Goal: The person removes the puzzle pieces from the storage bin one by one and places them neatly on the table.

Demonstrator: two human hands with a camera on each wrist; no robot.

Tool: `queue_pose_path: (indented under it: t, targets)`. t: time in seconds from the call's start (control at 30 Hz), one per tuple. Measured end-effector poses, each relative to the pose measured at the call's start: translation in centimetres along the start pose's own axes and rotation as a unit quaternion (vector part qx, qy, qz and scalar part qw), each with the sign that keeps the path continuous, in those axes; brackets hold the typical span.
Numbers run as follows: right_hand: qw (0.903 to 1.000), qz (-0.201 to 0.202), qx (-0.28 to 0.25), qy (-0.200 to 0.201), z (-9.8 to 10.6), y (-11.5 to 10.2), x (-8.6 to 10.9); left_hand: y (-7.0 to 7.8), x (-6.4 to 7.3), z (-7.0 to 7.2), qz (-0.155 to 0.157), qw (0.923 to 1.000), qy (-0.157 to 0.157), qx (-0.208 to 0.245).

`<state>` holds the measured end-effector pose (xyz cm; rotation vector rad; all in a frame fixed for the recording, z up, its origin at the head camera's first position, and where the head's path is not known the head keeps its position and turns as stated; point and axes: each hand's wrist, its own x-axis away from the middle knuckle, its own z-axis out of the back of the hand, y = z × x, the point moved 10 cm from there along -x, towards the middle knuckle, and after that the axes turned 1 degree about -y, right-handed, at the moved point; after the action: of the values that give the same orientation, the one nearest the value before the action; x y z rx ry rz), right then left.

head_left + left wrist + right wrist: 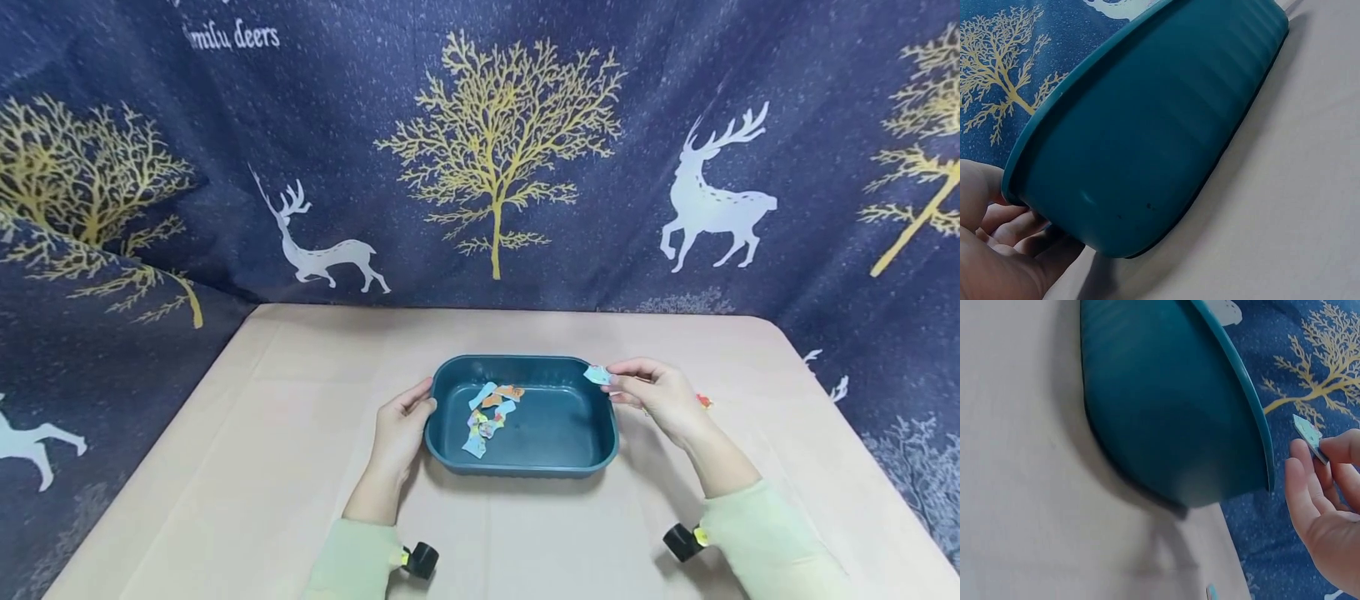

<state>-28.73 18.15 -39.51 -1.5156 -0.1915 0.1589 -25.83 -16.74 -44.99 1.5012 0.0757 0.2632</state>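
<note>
A dark teal plastic basin (555,417) stands on the table. My left hand (401,425) holds its left rim, with the thumb at the edge and the fingers against the outer wall (1116,156). Above the basin's right rim, my right hand (663,400) pinches a flat light-blue puzzle piece (597,375) between thumb and fingers. In the right wrist view that puzzle piece (1310,436) is seen nearly edge-on, apart from the basin. Several puzzle pieces (487,425), blue, orange and yellow, lie on the left half of the basin floor.
A red and yellow piece (703,401) lies on the table behind the right hand, partly hidden. The pale cloth-covered table (315,433) spreads around the basin. A dark blue curtain (337,150) with deer and trees hangs at the back. Small black cameras hang at both wrists.
</note>
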Motion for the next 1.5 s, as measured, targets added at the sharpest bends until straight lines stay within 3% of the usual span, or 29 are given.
queue_pose_path:
  t: [0.43,0.63,0.87,1.1,1.27,1.5]
  targets:
    - [0.9972,-0.004,0.072,0.022,4.1,-0.7,0.8,-0.1,-0.2,-0.1,-0.001,0.9998,0.0,0.02]
    - [0.9967,0.007,0.077,0.026,6.2,-1.3,1.5,-0.2,-0.2,-0.3,-0.001,0.9999,-0.003,0.016]
    - [0.9973,0.026,0.052,0.044,8.5,-2.1,1.6,0.5,-0.6,-0.4,-0.014,0.9997,-0.006,0.022]
    - [0.9978,0.017,0.029,0.057,10.3,-1.1,2.2,0.0,-0.2,-0.1,-0.003,0.9999,-0.001,0.013]
    - [0.997,0.028,-0.003,0.072,11.9,-0.7,2.6,0.1,-0.1,-0.3,-0.003,0.9999,-0.006,0.015]
    - [0.9943,0.013,-0.06,0.087,13.6,0.9,3.4,0.0,0.0,-0.2,0.0,0.9999,-0.003,0.01]
